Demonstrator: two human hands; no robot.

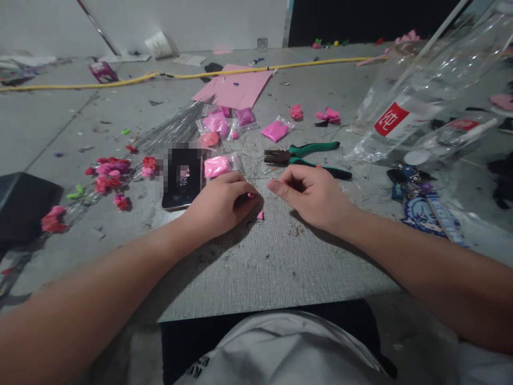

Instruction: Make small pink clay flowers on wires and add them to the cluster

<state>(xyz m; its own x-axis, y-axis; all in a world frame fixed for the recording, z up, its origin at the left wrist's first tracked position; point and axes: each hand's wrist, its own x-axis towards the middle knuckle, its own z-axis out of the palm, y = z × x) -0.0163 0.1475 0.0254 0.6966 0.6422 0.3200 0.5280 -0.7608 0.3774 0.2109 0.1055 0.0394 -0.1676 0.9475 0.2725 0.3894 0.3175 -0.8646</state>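
Observation:
My left hand (224, 206) is closed, its thumb and fingers pinching a small piece of pink clay (250, 195). Just below it, a tiny pink clay bit (260, 215) lies on the grey board (256, 267). To its right, my right hand (318, 195) is curled with thumb and forefinger together; whatever they may hold is too small to make out. Green-handled pliers (286, 156) lie behind my right hand, jaws pointing left. A bag of pink clay (217, 166) sits just beyond my left hand, beside a phone (183, 179).
More clay bags (216, 124), a bundle of thin wires (172, 128) and pink card (236, 88) lie farther back. Pink clay flowers (110, 174) are at left. A large plastic bottle (395, 120) and keychains (427, 214) are at right. A yellow cable (224, 73) crosses the floor.

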